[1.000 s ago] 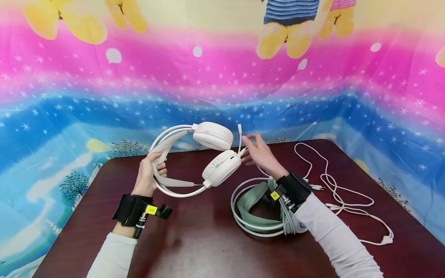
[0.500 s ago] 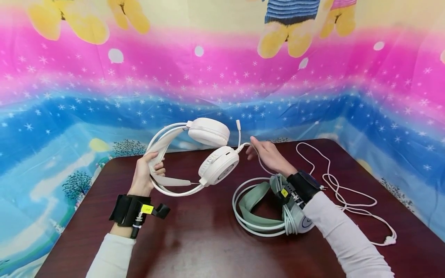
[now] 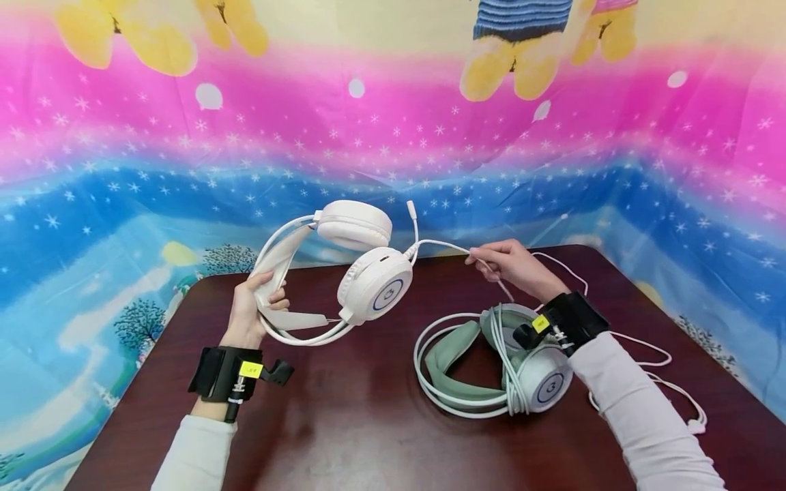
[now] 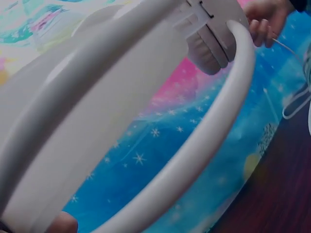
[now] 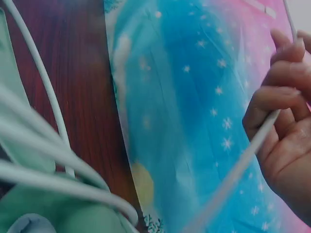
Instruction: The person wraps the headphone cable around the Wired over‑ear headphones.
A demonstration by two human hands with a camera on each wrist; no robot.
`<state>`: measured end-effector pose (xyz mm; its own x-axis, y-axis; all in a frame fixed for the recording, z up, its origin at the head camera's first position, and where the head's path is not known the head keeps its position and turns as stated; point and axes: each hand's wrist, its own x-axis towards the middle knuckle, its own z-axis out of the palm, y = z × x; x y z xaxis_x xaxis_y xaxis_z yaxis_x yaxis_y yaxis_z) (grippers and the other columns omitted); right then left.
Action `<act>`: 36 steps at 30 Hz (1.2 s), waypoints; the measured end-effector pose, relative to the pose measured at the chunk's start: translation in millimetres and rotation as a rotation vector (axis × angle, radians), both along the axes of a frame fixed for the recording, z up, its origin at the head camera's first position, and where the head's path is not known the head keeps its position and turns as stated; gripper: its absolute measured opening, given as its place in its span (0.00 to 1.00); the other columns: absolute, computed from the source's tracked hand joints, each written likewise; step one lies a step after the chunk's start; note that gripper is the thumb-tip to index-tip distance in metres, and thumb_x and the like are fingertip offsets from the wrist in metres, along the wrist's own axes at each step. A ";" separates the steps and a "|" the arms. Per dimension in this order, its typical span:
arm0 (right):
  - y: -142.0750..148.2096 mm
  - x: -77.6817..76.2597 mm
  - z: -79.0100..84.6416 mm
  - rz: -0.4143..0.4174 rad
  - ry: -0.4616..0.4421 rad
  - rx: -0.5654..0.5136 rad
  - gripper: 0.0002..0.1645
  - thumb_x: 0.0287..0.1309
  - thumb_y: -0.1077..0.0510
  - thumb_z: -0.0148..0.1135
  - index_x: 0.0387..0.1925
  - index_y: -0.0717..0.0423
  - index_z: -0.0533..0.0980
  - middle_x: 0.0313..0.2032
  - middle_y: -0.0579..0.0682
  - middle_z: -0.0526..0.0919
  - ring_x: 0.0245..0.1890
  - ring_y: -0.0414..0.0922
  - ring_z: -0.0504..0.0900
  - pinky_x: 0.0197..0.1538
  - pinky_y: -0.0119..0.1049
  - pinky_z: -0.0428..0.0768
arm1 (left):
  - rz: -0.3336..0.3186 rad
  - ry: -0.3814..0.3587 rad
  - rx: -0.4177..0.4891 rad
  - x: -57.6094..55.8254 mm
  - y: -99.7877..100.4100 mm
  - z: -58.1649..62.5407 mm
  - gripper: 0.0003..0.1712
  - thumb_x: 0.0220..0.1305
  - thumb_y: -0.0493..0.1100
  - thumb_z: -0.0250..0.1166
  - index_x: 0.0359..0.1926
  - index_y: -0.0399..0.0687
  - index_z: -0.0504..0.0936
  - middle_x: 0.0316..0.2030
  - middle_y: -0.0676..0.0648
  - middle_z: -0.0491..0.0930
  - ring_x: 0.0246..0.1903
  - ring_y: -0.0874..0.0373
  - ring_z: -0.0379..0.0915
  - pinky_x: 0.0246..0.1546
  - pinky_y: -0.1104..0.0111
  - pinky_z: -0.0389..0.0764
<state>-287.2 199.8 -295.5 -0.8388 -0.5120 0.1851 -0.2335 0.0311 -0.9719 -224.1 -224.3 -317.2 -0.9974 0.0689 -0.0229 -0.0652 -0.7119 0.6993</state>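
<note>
My left hand [image 3: 248,310] grips the headband of a white headset [image 3: 376,286], holding it above the table with its ear cups towards the right. A thin microphone boom [image 3: 413,213] sticks up beside the lower cup. From that cup a white cable [image 3: 443,243] runs to my right hand [image 3: 512,266], which pinches it between thumb and fingers. In the right wrist view the cable [image 5: 243,162] passes through the curled fingers. Below the right hand lies a green and white headset [image 3: 460,389], with its pale cord wound round it.
Loose white cable [image 3: 660,351] lies in loops on the right of the dark wooden table [image 3: 344,416], partly hidden by the right forearm. A printed cloth [image 3: 307,157] hangs behind and beside the table.
My right hand has moved right, away from the cup, and now pinches the cable, drawing it out to the side. The white headset has shifted slightly left and up.
</note>
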 end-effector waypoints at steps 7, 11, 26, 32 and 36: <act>29.8 -1.6 2.4 0.272 -0.091 -0.081 0.21 0.74 0.63 0.41 0.41 0.58 0.83 0.22 0.48 0.63 0.18 0.42 0.51 0.26 0.37 0.50 | -0.001 0.036 0.161 -1.4 -9.8 -2.0 0.08 0.76 0.37 0.39 0.52 0.45 0.57 0.29 0.41 0.64 0.15 0.58 0.47 0.12 0.73 0.64; 45.8 -1.1 2.1 0.351 -0.118 -0.038 0.20 0.73 0.64 0.42 0.44 0.59 0.83 0.24 0.46 0.68 0.18 0.42 0.52 0.26 0.37 0.51 | -0.011 0.046 0.207 -1.1 -13.5 -2.6 0.06 0.75 0.37 0.38 0.50 0.43 0.58 0.28 0.40 0.65 0.16 0.57 0.46 0.12 0.73 0.64; 33.0 -6.6 13.6 0.040 -0.318 0.712 0.20 0.60 0.51 0.63 0.21 0.62 0.76 0.14 0.43 0.53 0.14 0.37 0.48 0.22 0.32 0.50 | -0.410 0.117 0.188 -2.5 -9.3 -11.6 0.15 0.76 0.41 0.27 0.46 0.39 0.60 0.17 0.47 0.53 0.11 0.62 0.45 0.12 0.74 0.68; -5.4 -9.8 37.4 -0.099 -0.169 0.841 0.15 0.61 0.53 0.62 0.30 0.63 0.81 0.13 0.42 0.57 0.13 0.35 0.52 0.20 0.29 0.55 | -0.559 0.150 0.109 -5.8 1.0 -12.3 0.20 0.75 0.39 0.26 0.43 0.37 0.65 0.20 0.48 0.44 0.15 0.61 0.33 0.13 0.78 0.65; -23.8 -14.2 54.8 -0.083 -0.137 0.786 0.13 0.67 0.62 0.51 0.31 0.67 0.77 0.16 0.42 0.61 0.14 0.36 0.53 0.21 0.29 0.57 | -0.551 0.145 -0.044 -5.7 6.6 -8.1 0.17 0.75 0.39 0.29 0.40 0.38 0.64 0.19 0.49 0.46 0.14 0.62 0.36 0.12 0.79 0.64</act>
